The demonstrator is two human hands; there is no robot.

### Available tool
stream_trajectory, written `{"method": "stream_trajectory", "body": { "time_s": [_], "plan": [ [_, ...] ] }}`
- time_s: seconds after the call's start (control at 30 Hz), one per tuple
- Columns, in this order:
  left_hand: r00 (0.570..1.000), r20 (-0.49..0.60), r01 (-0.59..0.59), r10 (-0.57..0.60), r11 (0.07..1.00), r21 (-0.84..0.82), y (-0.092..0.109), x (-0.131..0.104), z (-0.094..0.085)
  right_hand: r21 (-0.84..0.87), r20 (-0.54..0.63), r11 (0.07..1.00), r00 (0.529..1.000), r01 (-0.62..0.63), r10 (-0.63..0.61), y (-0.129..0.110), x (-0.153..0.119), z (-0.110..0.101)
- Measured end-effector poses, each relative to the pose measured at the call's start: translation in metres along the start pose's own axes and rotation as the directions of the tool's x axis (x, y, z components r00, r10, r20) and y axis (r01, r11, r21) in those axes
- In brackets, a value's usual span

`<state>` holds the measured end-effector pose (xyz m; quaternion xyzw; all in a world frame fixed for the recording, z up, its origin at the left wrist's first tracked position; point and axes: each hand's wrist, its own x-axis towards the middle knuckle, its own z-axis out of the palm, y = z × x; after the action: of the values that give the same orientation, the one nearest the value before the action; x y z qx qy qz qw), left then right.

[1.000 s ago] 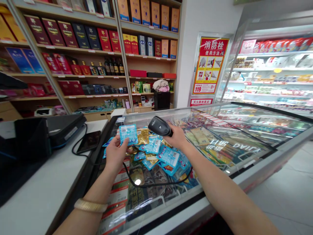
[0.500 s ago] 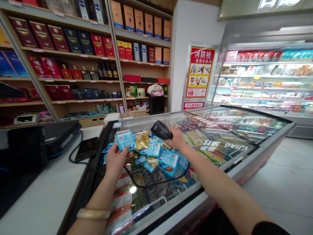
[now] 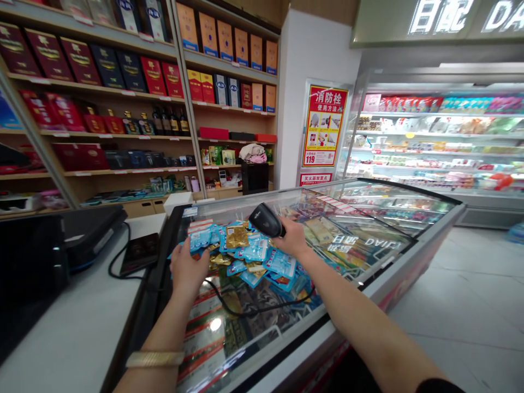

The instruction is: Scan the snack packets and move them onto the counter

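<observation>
Black scanner (image 3: 265, 220), tilted in my grip; blue and gold packets (image 3: 254, 250), flat, overlapping in a loose heap on the glass top (image 3: 262, 299).

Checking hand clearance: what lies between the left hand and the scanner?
In the head view, blue packets and a gold packet lie between the left hand and scanner.

Gold-toned bangle (image 3: 154, 359), black sleeve (image 3: 438, 386)

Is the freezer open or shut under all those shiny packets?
Shut there: the shiny packets rest on the glass lid, and goods inside show through it.
</observation>
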<state>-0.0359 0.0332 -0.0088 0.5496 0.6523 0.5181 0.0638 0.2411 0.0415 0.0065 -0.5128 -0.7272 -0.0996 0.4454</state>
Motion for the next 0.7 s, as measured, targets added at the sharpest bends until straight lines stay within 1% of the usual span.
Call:
{"method": "stream_trajectory", "body": {
  "time_s": [0.07, 0.1, 0.13, 0.2, 0.33, 0.43, 0.5, 0.57, 0.7],
  "plan": [
    [0.999, -0.034, -0.027, 0.031, 0.993, 0.116, 0.002, -0.002, 0.001, 0.014, -0.04, 1.0, 0.999, -0.012, 0.012, 0.002, -0.005, -0.001],
    [0.998, -0.036, -0.051, 0.056, 0.989, 0.142, 0.004, -0.003, 0.002, 0.023, -0.058, 1.0, 0.998, -0.014, 0.016, 0.003, -0.007, -0.001],
    [0.995, -0.025, -0.09, 0.094, 0.985, 0.145, 0.006, -0.004, 0.002, 0.032, -0.072, 0.999, 0.997, -0.015, 0.017, 0.005, -0.008, -0.001],
    [0.981, 0.034, -0.192, 0.19, 0.976, 0.098, 0.011, -0.007, 0.004, 0.047, -0.082, 0.999, 0.996, -0.013, 0.017, 0.007, -0.009, -0.002],
    [0.923, 0.158, -0.355, 0.351, 0.935, -0.004, 0.019, -0.016, 0.01, 0.061, -0.038, 0.998, 0.999, -0.014, 0.016, 0.009, -0.01, -0.002],
    [0.867, 0.219, -0.461, 0.448, 0.887, 0.01, 0.02, -0.023, 0.017, 0.065, 0.007, 0.998, 1.0, -0.023, 0.022, 0.009, -0.01, -0.002],
    [0.847, 0.238, -0.5, 0.476, 0.865, 0.049, 0.018, -0.026, 0.021, 0.067, 0.029, 0.997, 0.999, -0.042, 0.041, 0.009, -0.011, -0.001],
    [0.84, 0.238, -0.518, 0.488, 0.851, 0.082, 0.016, -0.027, 0.024, 0.074, 0.035, 0.996, 0.998, -0.054, 0.051, 0.009, -0.01, -0.001],
    [0.849, 0.213, -0.51, 0.483, 0.856, 0.091, 0.012, -0.026, 0.025, 0.102, 0.009, 0.994, 0.999, -0.043, 0.042, 0.011, -0.008, -0.003]
  ]
}}
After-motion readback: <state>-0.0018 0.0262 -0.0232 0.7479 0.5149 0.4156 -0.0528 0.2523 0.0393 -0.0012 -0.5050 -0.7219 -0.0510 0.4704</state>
